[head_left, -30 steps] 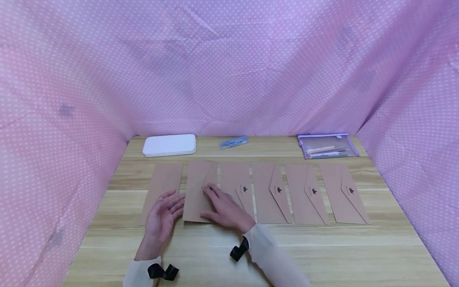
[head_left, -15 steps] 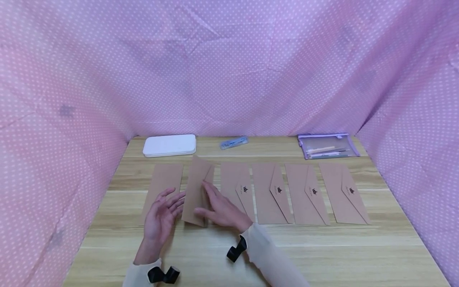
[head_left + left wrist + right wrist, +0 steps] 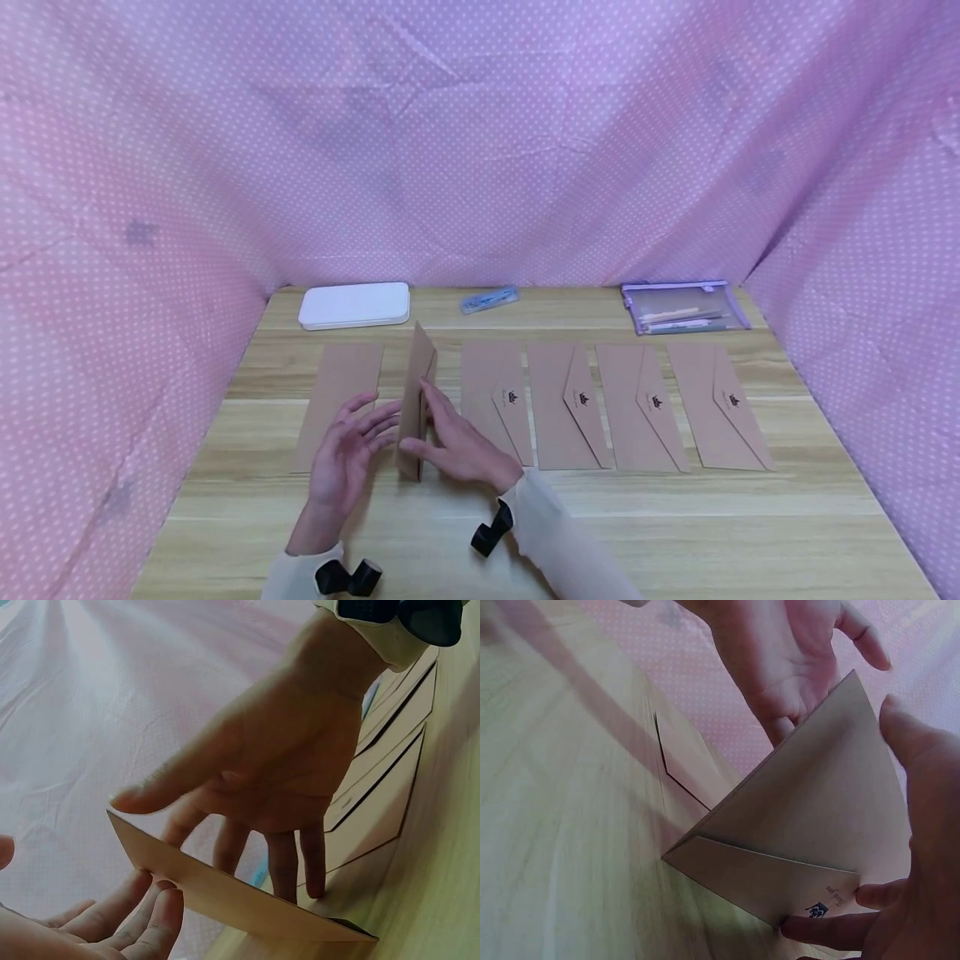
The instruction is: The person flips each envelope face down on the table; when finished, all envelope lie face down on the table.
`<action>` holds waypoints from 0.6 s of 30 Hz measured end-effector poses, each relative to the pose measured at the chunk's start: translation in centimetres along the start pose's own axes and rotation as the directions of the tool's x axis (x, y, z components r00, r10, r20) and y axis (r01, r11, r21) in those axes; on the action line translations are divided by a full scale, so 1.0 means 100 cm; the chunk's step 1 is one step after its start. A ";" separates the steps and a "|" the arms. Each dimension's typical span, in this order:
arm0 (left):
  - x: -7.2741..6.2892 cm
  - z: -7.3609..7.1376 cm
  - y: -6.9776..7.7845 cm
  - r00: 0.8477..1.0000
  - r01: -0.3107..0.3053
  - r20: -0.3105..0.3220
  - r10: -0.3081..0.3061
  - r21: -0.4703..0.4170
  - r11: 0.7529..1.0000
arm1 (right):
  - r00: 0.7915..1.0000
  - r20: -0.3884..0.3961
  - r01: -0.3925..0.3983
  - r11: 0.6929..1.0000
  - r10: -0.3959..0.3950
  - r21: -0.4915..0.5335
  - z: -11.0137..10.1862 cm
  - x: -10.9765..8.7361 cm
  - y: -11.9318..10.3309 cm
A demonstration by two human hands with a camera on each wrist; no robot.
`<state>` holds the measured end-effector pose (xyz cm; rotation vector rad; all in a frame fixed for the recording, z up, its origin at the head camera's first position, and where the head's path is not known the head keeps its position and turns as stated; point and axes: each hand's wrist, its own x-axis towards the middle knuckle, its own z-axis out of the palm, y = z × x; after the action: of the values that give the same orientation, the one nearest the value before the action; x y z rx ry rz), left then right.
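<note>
Against pink dotted cloth (image 3: pixel 480 150), on the wooden worktop (image 3: pixel 675 533): pen-like sticks (image 3: pixel 678 317) inside one purple pouch (image 3: pixel 737 307), far right; one blue packet (image 3: pixel 489 300); one white case (image 3: pixel 354 305), far left; five flat envelopes (image 3: pixel 483 408); one raised envelope (image 3: pixel 409 417) between left fingers (image 3: pixel 378 417) and right fingers (image 3: pixel 441 407), both spread, touching opposite faces

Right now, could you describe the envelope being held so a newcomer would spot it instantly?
Start at the wooden table and find the row of six envelopes across its middle. From the left, take the second envelope, between the left hand and the right hand. It alone is tipped up steeply; the other five lie flat.
</note>
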<state>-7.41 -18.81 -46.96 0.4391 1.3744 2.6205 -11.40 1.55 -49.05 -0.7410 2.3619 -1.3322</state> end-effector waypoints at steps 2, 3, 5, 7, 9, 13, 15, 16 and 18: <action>0.001 0.000 -0.002 1.000 0.000 0.012 0.000 0.003 1.000 | 1.000 -0.003 0.006 1.000 -0.006 0.016 0.000 0.000 0.000; 0.001 0.000 -0.003 1.000 0.000 0.019 0.000 0.009 1.000 | 1.000 -0.003 0.008 1.000 -0.008 0.023 0.000 -0.001 0.000; 0.002 0.000 -0.005 0.999 -0.002 0.035 0.002 0.021 1.000 | 1.000 -0.004 0.006 0.999 -0.006 0.034 0.000 -0.001 0.000; 0.002 0.001 -0.006 0.999 0.002 0.043 -0.003 0.035 0.999 | 1.000 -0.010 0.005 0.999 -0.004 0.041 0.000 -0.002 0.000; 0.004 0.001 -0.008 0.999 0.005 0.053 -0.008 0.045 0.999 | 1.000 -0.016 0.005 0.999 -0.004 0.046 -0.001 -0.002 0.000; 0.006 0.002 -0.012 0.998 0.013 0.069 -0.016 0.048 0.999 | 0.999 -0.034 0.006 0.998 -0.004 0.060 -0.001 -0.003 0.000; 0.006 0.002 -0.014 0.997 0.020 0.070 -0.023 0.047 0.999 | 0.999 -0.043 0.006 0.998 -0.003 0.070 -0.001 -0.003 0.001; 0.007 0.002 -0.015 0.997 0.026 0.068 -0.029 0.045 0.999 | 0.999 -0.048 0.004 0.997 -0.001 0.074 -0.001 -0.004 0.000; 0.007 0.002 -0.017 0.997 0.042 0.061 -0.045 0.040 0.998 | 0.998 -0.055 0.003 0.997 0.002 0.078 -0.001 -0.005 0.001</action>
<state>-8.02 -17.48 -48.14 0.4859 1.4016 2.5273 -11.11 1.93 -49.05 -0.6906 2.3371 -1.4537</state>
